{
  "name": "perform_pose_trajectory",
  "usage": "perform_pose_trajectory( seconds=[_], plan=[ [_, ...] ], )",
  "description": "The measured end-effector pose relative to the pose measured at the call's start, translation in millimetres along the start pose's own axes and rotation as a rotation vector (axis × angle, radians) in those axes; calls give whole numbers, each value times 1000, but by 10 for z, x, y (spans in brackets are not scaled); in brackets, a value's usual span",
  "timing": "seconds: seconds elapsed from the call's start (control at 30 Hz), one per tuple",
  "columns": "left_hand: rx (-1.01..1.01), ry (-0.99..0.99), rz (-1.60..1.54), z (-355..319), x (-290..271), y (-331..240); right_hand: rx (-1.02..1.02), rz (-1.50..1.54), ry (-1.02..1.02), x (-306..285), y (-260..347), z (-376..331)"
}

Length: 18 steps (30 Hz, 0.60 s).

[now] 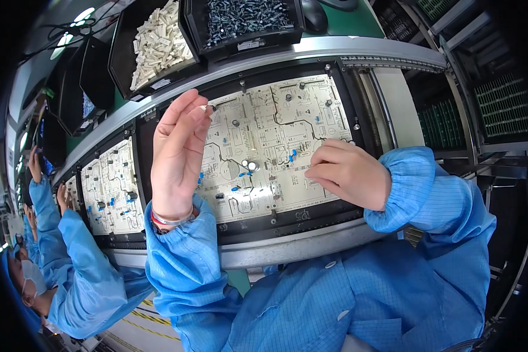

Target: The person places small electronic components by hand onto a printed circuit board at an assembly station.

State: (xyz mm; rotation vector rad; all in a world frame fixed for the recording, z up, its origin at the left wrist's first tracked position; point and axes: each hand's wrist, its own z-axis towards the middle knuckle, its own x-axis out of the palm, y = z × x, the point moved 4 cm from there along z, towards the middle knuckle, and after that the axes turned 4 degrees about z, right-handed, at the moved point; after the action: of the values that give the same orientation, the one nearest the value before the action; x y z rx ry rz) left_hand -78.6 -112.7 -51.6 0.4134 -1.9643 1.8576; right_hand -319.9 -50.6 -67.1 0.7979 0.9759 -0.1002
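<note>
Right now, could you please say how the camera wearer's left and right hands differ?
The left hand points up the picture, whereas the right hand points left. The left hand pinches a small white part; whether the right hand holds anything is unclear. Bands show at the left hand's wrist, none at the right hand's. Both hands emerge from blue sleeves.

The flat cream circuit board [292,186] in the middle has blue spots. The blue cloth sleeve [443,196] at right has thin lines.
</note>
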Motion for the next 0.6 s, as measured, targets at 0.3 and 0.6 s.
perform_pose_trajectory(
  seconds=[0.3, 0.6],
  plan=[
    [40, 21, 130, -39, 96, -21, 4, -104, 55, 19, 48, -12],
    [46, 98, 217, -147, 320, 32, -57, -15, -63, 78, 4, -34]
  ],
)
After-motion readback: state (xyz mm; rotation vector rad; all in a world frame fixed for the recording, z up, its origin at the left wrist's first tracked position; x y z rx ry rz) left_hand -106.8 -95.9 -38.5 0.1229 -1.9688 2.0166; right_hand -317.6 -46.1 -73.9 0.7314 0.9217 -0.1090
